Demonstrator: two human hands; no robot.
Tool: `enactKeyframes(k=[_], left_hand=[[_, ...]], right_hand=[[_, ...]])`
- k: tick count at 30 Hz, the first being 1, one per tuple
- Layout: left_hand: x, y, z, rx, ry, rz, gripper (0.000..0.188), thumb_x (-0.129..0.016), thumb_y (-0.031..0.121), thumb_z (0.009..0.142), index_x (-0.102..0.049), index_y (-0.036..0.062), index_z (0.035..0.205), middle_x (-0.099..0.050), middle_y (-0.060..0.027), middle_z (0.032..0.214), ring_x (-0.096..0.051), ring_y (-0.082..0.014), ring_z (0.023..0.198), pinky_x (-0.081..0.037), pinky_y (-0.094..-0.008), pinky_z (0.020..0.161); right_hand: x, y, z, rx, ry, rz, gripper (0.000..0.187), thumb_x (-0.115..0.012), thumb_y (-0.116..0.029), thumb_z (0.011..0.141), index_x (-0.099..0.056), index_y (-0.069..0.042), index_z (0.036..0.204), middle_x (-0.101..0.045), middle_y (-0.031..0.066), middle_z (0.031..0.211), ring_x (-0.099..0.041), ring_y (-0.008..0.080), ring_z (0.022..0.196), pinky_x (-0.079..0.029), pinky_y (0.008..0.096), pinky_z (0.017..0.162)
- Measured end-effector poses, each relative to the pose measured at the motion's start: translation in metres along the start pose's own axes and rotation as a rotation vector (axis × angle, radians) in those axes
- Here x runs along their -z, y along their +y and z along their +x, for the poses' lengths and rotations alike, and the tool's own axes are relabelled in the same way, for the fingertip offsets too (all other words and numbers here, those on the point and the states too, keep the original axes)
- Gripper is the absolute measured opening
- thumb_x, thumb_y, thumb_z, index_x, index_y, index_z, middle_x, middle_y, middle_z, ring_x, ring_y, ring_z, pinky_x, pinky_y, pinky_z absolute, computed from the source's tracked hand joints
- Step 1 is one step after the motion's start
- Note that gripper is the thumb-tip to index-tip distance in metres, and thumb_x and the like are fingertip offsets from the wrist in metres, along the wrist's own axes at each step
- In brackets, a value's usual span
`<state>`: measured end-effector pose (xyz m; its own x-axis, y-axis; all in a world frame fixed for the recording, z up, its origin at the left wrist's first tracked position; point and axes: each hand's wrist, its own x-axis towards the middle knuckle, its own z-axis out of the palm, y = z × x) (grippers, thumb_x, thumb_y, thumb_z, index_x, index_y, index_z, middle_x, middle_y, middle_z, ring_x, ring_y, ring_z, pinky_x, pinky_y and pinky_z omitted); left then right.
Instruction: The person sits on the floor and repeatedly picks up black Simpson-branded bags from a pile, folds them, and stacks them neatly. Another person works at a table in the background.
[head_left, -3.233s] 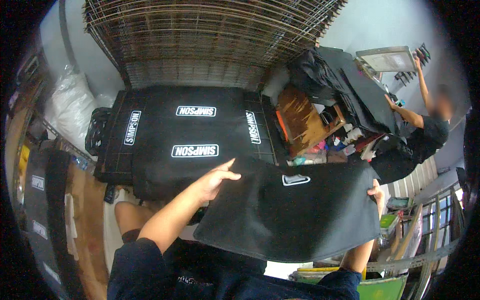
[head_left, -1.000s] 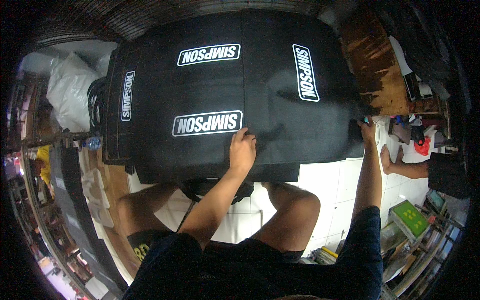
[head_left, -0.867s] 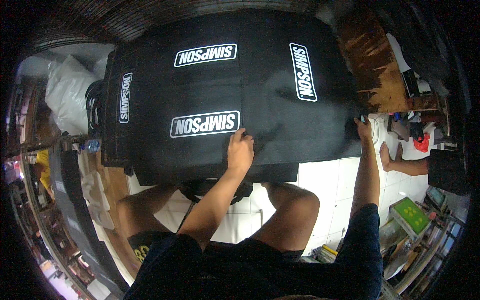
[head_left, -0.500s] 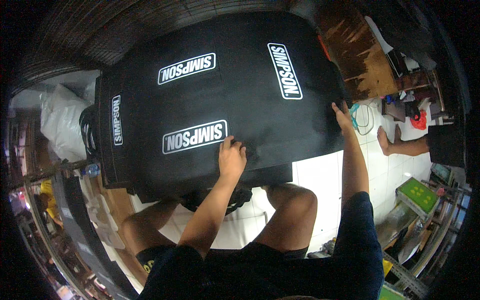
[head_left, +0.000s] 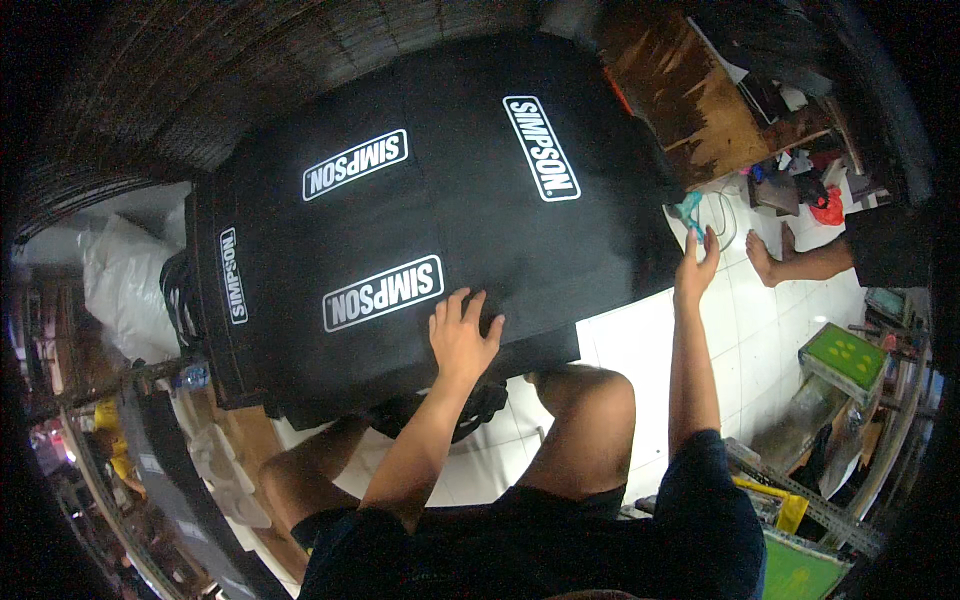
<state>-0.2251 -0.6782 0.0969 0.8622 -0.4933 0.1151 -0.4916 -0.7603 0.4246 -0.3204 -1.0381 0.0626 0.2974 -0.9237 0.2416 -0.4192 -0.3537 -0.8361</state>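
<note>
A large sheet of black material (head_left: 470, 225) with white-framed printed labels, such as this label (head_left: 383, 293), lies spread before me. My left hand (head_left: 464, 335) rests on its near part, just right of that label, fingers spread and holding nothing. Beyond the sheet's right edge, my right hand (head_left: 696, 272) is raised with fingers apart and nothing visible in it. Behind its fingertips is a teal thing (head_left: 691, 210) with a thin loop; I cannot tell whether the hand touches it.
A worn wooden board (head_left: 690, 110) stands at the far right. Another person's bare foot (head_left: 762, 258) is on the tiled floor (head_left: 745, 340). A green-topped frame (head_left: 845, 355) sits on a rack to the right. A clear plastic bag (head_left: 125, 285) is at the left.
My right hand has left the sheet's right edge and opened near the teal thing. My left hand's fingers have spread flatter on the sheet. The view has turned slightly.
</note>
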Motion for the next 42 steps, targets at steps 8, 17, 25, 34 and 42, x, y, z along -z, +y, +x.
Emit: enactKeyframes(k=[8, 17, 25, 34, 42], left_hand=[[0.051, 0.005, -0.073, -0.197, -0.083, -0.177, 0.047, -0.07, 0.029, 0.072, -0.058, 0.0075, 0.112, -0.054, -0.0088, 0.107, -0.053, -0.0292, 0.093, -0.042, -0.0395, 0.078], [0.144, 0.001, -0.204, -0.093, -0.604, -0.348, 0.055, -0.064, 0.039, 0.078, -0.048, 0.0131, 0.124, -0.061, -0.0126, 0.087, -0.062, -0.0313, 0.079, -0.05, -0.0417, 0.069], [0.128, -0.039, -0.294, 0.196, -1.02, -0.29, 0.042, -0.059, 0.048, 0.082, -0.058, 0.0071, 0.09, -0.061, -0.0107, 0.076, -0.062, -0.028, 0.079, -0.048, -0.0382, 0.066], [0.097, -0.062, -0.302, 0.106, -0.887, -0.298, 0.047, -0.06, 0.053, 0.077, -0.058, 0.0062, 0.084, -0.064, -0.015, 0.083, -0.062, -0.0322, 0.083, -0.047, -0.0412, 0.071], [0.075, -0.07, -0.305, 0.006, -0.765, -0.411, 0.046, -0.061, 0.051, 0.077, -0.059, 0.005, 0.083, -0.064, -0.0152, 0.085, -0.061, -0.0313, 0.083, -0.045, -0.0424, 0.07]], right_hand=[[0.089, -0.069, -0.143, -0.122, -0.182, 0.143, 0.036, -0.058, -0.017, 0.087, -0.051, 0.0, 0.119, -0.055, 0.0115, 0.114, -0.054, 0.0207, 0.101, -0.039, 0.0366, 0.091], [0.121, -0.183, -0.304, -0.038, -1.101, 0.56, 0.036, -0.063, -0.015, 0.084, -0.052, -0.007, 0.118, -0.059, 0.0023, 0.092, -0.056, 0.0108, 0.085, -0.046, 0.0245, 0.075], [0.062, -0.112, -0.359, 0.14, -1.712, -0.116, 0.061, -0.061, -0.051, 0.078, -0.05, -0.014, 0.124, -0.065, 0.0107, 0.092, -0.062, 0.027, 0.084, -0.048, 0.0377, 0.075], [0.068, -0.127, -0.351, -0.103, -1.333, -0.033, 0.053, -0.067, -0.035, 0.079, -0.052, -0.007, 0.122, -0.063, 0.0129, 0.089, -0.06, 0.0221, 0.081, -0.047, 0.0332, 0.073], [0.053, -0.095, -0.356, -0.071, -1.354, -0.084, 0.051, -0.067, -0.028, 0.08, -0.05, -0.005, 0.122, -0.062, 0.0141, 0.09, -0.059, 0.0213, 0.083, -0.046, 0.0318, 0.072]])
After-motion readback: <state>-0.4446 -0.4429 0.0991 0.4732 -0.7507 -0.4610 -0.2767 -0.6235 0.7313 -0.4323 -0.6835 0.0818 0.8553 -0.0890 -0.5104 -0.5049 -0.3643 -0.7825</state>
